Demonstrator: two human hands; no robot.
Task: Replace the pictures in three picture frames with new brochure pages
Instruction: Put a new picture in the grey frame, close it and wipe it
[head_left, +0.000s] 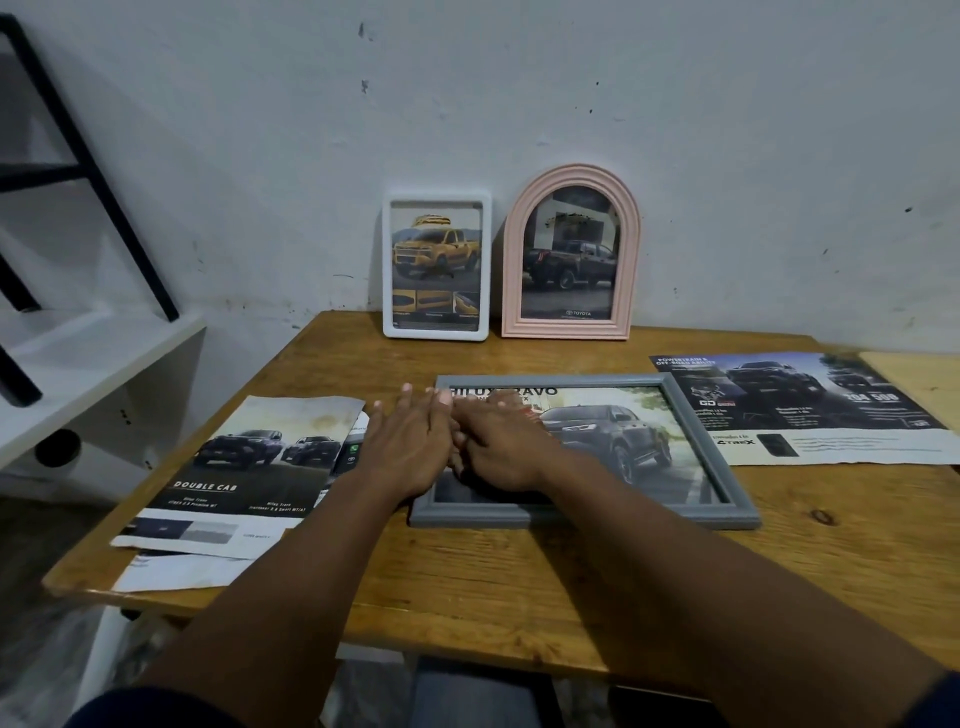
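Observation:
A grey rectangular frame lies flat on the wooden table, glass up, with a dark pickup picture in it. My left hand lies flat with straight fingers over the frame's left end. My right hand rests beside it on the glass, fingers touching the left hand. A white frame with a yellow pickup and a pink arched frame with a dark pickup stand against the wall. A "Double Cab" brochure page lies at the left, and a dark brochure page at the right.
Another white sheet sticks out under the left brochure page at the table's front left corner. A white shelf with black metal bars stands to the left. The wall runs right behind the table.

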